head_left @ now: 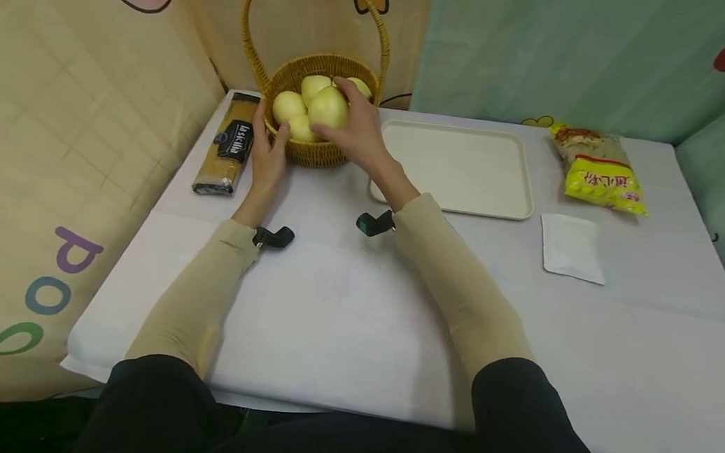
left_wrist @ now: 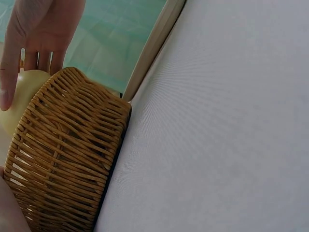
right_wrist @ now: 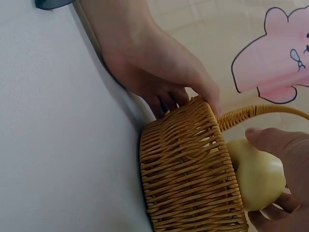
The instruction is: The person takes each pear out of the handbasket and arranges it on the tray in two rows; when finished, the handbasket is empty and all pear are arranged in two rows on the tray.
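Note:
A brown wicker basket (head_left: pixel 317 154) with a tall arched handle stands at the back left of the table, holding several pale yellow-green pears (head_left: pixel 289 106). My left hand (head_left: pixel 269 151) grips the basket's left side; the right wrist view shows the thumb at the rim and fingers along the outer wall. With thumb and fingers, my right hand (head_left: pixel 358 129) holds one pear (head_left: pixel 329 108) over the others, at rim height. That pear (right_wrist: pixel 258 176) shows between thumb and fingers in the right wrist view. In the left wrist view the basket wall (left_wrist: pixel 67 150) hides most of the fruit.
A pack of dry pasta (head_left: pixel 229 145) lies left of the basket. To its right is a cream rectangular tray (head_left: pixel 455 168). Farther right lie a yellow-labelled food bag (head_left: pixel 600 171) and a small white packet (head_left: pixel 572 247). Printed curtains hang behind and beside the table.

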`<state>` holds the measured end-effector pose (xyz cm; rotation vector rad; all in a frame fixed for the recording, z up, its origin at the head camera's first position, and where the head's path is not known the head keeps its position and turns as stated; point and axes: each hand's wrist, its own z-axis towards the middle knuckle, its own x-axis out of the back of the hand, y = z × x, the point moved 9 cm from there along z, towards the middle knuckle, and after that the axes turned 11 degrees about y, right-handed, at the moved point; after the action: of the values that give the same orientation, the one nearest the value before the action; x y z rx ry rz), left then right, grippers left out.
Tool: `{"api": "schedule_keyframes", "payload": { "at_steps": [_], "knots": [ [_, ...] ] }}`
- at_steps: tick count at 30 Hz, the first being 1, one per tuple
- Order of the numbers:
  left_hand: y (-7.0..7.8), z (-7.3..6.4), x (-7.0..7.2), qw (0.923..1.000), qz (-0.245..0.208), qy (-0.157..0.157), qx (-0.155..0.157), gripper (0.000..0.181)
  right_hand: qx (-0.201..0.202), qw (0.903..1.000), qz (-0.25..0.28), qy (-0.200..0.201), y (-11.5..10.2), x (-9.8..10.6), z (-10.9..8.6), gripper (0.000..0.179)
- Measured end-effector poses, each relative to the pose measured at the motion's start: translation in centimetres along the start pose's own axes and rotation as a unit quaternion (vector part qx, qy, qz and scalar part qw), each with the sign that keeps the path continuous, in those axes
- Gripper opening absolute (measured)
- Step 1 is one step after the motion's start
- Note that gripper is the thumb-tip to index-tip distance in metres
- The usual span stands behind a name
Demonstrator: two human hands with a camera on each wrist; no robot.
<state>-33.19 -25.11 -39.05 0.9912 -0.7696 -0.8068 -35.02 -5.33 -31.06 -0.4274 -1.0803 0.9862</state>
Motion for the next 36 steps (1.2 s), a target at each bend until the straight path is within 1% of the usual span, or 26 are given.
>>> {"api": "schedule_keyframes", "payload": {
  "at_steps": [5,6,7,11,12,13,14,18,21,23,26,27,29,31,33,36],
  "knots": [
    [0.1,0.1,-0.1,1.0,-0.003,0.001,-0.007,0.073,-0.017,0.9997,-0.018,-0.002,0.3,-0.2,0.1,0.089],
    [0.7,-0.2,0.0,1.0,-0.006,0.001,-0.005,0.072,-0.019,0.9997,-0.018,-0.003,0.4,-0.2,0.1,0.089],
    [0.9,-0.3,0.0,1.0,-0.009,0.0,-0.003,0.072,-0.02,0.9996,-0.018,-0.002,0.4,-0.2,0.1,0.089],
    [1.1,-0.5,0.0,1.0,-0.009,0.002,-0.004,0.071,-0.015,0.9998,-0.012,0.01,0.2,-0.1,0.1,0.091],
    [1.1,-0.5,0.1,1.0,-0.007,0.003,-0.007,0.071,-0.014,0.9998,-0.009,0.012,0.1,0.0,0.0,0.091],
    [0.4,-0.3,0.0,0.9999,-0.004,0.004,-0.011,0.071,-0.015,0.9998,-0.008,0.014,0.1,0.1,0.0,0.091],
    [0.3,-0.2,0.0,0.9999,-0.001,0.005,-0.014,0.071,-0.016,0.9997,-0.007,0.015,0.1,0.2,-0.1,0.091],
    [0.2,-0.3,0.1,0.9998,0.004,0.007,-0.016,0.07,-0.022,0.9994,0.007,0.024,-0.2,1.2,-0.4,0.089],
    [0.8,-0.5,0.2,0.9999,0.001,0.008,-0.013,0.07,-0.017,0.9988,0.023,0.041,-0.6,2.4,-0.6,0.085],
    [1.6,-0.9,0.4,0.9999,-0.007,0.006,-0.008,0.07,-0.015,0.9978,0.037,0.053,-0.6,3.4,-0.9,0.084],
    [2.9,-1.5,0.6,0.9999,-0.017,0.0,0.001,0.069,-0.025,0.9957,0.061,0.065,-0.2,4.6,-1.3,0.083],
    [3.1,-1.6,0.6,0.9998,-0.018,-0.001,0.002,0.069,-0.031,0.9947,0.07,0.069,0.1,5.0,-1.5,0.083],
    [3.0,-1.5,0.6,0.9998,-0.018,-0.002,-0.001,0.069,-0.042,0.9929,0.083,0.075,0.7,5.8,-1.8,0.084],
    [2.3,-1.1,0.4,0.9999,-0.015,-0.001,-0.007,0.07,-0.053,0.991,0.091,0.082,1.4,6.6,-2.0,0.083],
    [1.3,-0.6,0.2,0.9999,-0.01,0.001,-0.011,0.07,-0.064,0.9892,0.097,0.089,2.0,7.3,-1.9,0.081],
    [0.6,-0.3,0.0,0.9999,-0.007,0.004,-0.015,0.07,-0.09,0.9867,0.098,0.094,3.0,8.3,-1.8,0.08]
  ]
}}
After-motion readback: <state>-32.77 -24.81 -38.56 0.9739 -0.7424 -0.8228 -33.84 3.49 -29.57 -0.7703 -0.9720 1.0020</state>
